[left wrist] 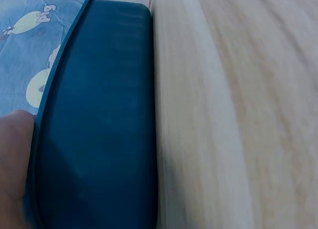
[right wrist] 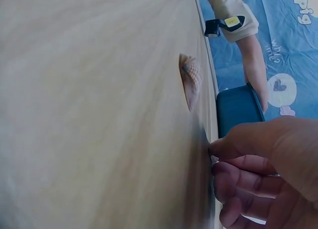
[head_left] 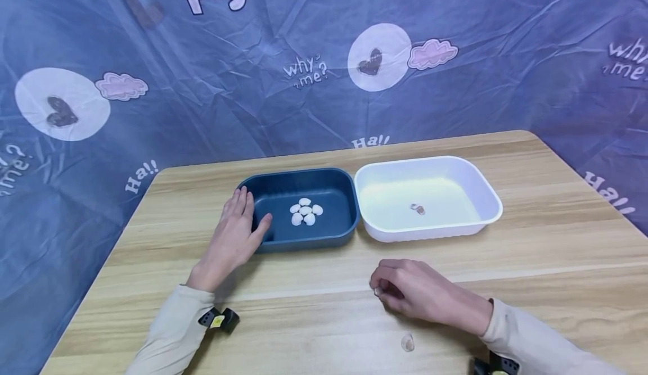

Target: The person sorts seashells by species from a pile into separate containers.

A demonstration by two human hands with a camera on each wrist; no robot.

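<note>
My right hand (head_left: 417, 290) is low over the table in front of the white tray, pinching a small pale seashell (head_left: 377, 292) between thumb and fingertips. In the right wrist view the fingers cover most of that shell. A ribbed brownish seashell (right wrist: 192, 80) lies on the wood close by. My left hand (head_left: 234, 231) rests on the left end of the dark blue tray (head_left: 304, 244), fingers straight along the rim and thumb reaching over its near corner. Several smooth white pebbles (head_left: 305, 210) sit clustered inside this tray.
Right beside the blue tray stands a white tray (head_left: 430, 231) with a few small brown shells (head_left: 418, 209) on its floor. Both trays stand on a wooden table (head_left: 314, 319). Behind the table hangs a blue printed cloth (head_left: 228, 99).
</note>
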